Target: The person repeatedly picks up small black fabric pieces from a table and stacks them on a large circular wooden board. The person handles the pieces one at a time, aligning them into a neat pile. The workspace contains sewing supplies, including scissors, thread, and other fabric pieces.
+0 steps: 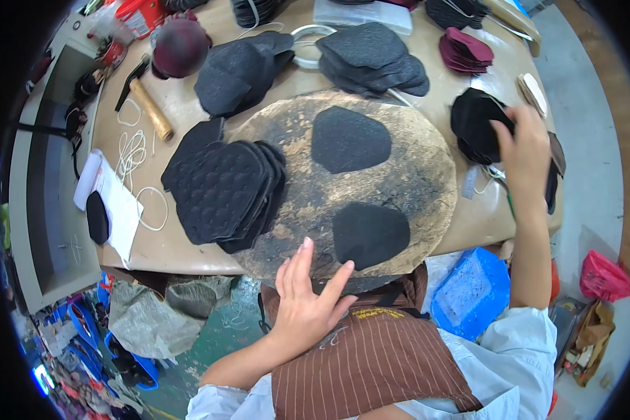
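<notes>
Head view: the left hand lies flat and open, fingers spread, at the near edge of a round, worn, glue-stained work board that rests on the tabletop. Its fingertips touch the board just beside a black cut fabric piece lying near the board's front rim; the hand holds nothing. A second black cut piece lies flat on the far half of the board, well apart from the first.

The right hand is stretched out to the right end of the tabletop, its fingers curled over a stack of black cut pieces and touching the top of it. Whether a piece is pinched between the fingers cannot be told.

A fanned pile of quilted black pieces overlaps the board's left edge. Beyond the board lie two further heaps of dark grey pieces, one at the left and one at the right, with a white ring between them. A small stack of maroon pieces sits at the far right. A hammer with a wooden handle lies at the left, near loose white cord and a white paper sheet. A dark maroon rounded form stands at the far left corner. The person wears a brown striped apron.
</notes>
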